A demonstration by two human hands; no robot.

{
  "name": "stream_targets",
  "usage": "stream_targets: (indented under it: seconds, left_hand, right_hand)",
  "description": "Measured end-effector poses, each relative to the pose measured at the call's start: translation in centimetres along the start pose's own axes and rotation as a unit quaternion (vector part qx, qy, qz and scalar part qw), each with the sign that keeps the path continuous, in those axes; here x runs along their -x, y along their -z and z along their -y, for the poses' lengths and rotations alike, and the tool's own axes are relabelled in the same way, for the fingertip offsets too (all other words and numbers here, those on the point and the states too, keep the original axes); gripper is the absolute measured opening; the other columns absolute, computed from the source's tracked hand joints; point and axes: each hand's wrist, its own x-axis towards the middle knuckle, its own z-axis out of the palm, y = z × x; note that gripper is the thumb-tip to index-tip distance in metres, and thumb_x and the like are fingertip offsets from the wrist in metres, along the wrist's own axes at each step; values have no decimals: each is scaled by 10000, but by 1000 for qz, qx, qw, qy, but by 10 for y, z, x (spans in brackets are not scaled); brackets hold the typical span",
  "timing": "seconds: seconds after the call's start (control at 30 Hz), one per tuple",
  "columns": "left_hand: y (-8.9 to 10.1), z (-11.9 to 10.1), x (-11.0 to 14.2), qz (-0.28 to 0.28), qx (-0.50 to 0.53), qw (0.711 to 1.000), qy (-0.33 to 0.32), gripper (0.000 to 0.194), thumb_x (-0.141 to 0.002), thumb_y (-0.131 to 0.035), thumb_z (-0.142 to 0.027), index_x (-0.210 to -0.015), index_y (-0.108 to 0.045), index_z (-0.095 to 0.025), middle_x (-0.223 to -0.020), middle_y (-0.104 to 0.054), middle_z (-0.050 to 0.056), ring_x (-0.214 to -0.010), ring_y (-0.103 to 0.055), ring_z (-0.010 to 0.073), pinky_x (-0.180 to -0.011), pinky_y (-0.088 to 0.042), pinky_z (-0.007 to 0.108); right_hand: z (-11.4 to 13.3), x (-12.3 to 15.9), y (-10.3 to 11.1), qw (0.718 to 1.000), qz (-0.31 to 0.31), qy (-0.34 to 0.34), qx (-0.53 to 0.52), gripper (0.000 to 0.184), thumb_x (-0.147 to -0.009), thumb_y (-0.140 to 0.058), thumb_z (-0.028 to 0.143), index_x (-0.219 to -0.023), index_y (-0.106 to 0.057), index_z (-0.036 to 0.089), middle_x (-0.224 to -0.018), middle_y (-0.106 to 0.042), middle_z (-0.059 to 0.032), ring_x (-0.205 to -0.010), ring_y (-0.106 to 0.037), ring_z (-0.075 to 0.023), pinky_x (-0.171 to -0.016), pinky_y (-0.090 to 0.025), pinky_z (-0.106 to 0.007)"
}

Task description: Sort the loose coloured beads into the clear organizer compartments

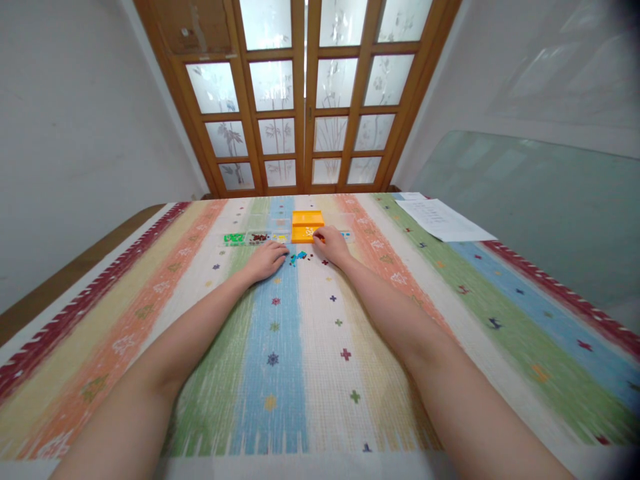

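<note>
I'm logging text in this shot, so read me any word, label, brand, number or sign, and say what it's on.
Nothing is legible.
White paper sheet, on the tablecloth at right: rows of marks, too small and blurred to read.
Brown panel on the door: pale patch, no readable text.

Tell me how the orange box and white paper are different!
The orange box is bright; the white paper is pale with faint marks. The box lies open, with white bits inside; the paper lies flat. The right hand is at the box; no hand touches the paper. Both rest on the tablecloth.
</note>
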Motion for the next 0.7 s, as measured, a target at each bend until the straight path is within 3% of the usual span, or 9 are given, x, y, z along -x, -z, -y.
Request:
stream_targets:
  seconds: [0.33, 0.57, 0.7]
  left_hand:
    - [10, -1, 0, -1, -7, 1000, -16, 306, -1007, -497, -255, -1075, -793, -218, -1153, -757, 82, -1109, -635, 264, -1052, -467, 443]
    - [8, 2, 0, -13, 13, 1000, -10, 309, -1016, -493, -267, -1064, -795, -219, -1138, -766, 84, -1090, -644, 263, -1046, -475, 448]
    - [6, 5, 0, -48, 46, 998, 14, 309, -1014, -501, -289, -1095, -790, -217, -1186, -756, 91, -1125, -646, 265, -1067, -475, 460]
  right_hand:
    - [0, -1, 0, 1000, 5, 3, 4, 130, -938, -586, 168, -926, -711, 203, -990, -735, -73, -959, -606, -241, -861, -443, -342]
    - [2, 0, 1, 1000, 7, -3, 5, 130, -938, -586, 171, -930, -712, 204, -996, -736, -73, -957, -606, -240, -854, -438, -340]
    - [4, 0, 2, 1000, 11, -4, 5, 130, -940, -586, 169, -928, -710, 206, -995, -736, -73, -960, -604, -241, -856, -435, -339]
